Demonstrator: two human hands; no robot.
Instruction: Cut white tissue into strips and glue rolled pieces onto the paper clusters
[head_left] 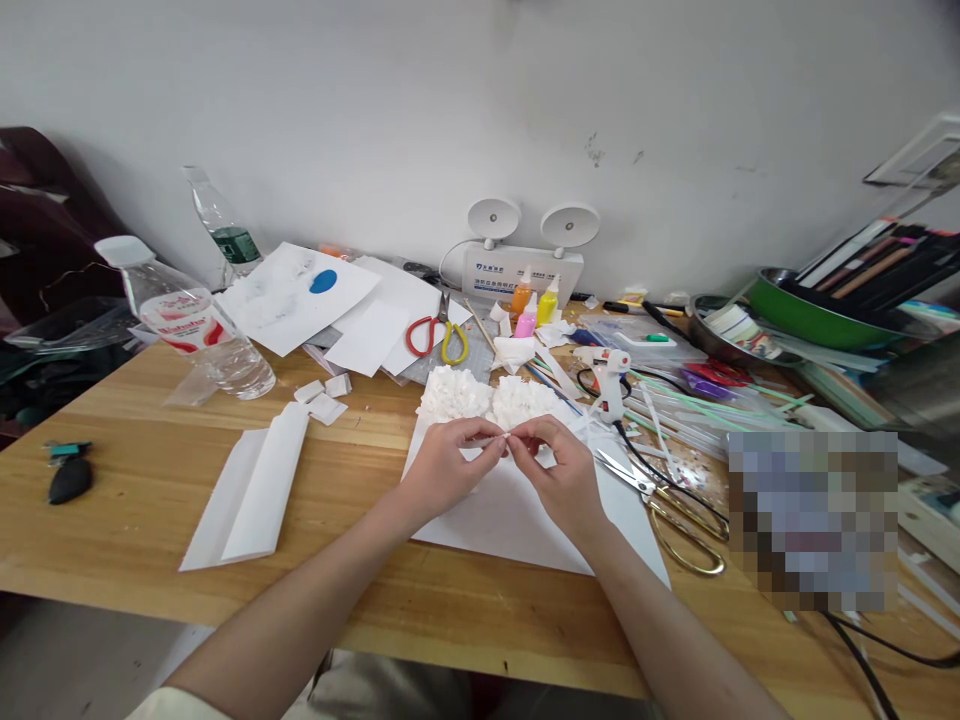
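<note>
My left hand (448, 463) and my right hand (559, 470) meet above a white sheet of paper (517, 520) on the wooden table (150, 500). Both pinch the same small white paper piece (504, 438) between thumb and fingertips. Just beyond my fingers lie two fluffy white paper clusters (487, 398). A folded white paper strip (251, 490) rests to the left of my left forearm.
Gold scissors (675, 520) and a white glue gun (611, 385) lie right of my hands. Red-and-yellow scissors (435, 335), small paint bottles (534, 300), loose papers and two water bottles (191, 320) sit further back. Straws, a green bowl (810, 310) and clutter fill the right side.
</note>
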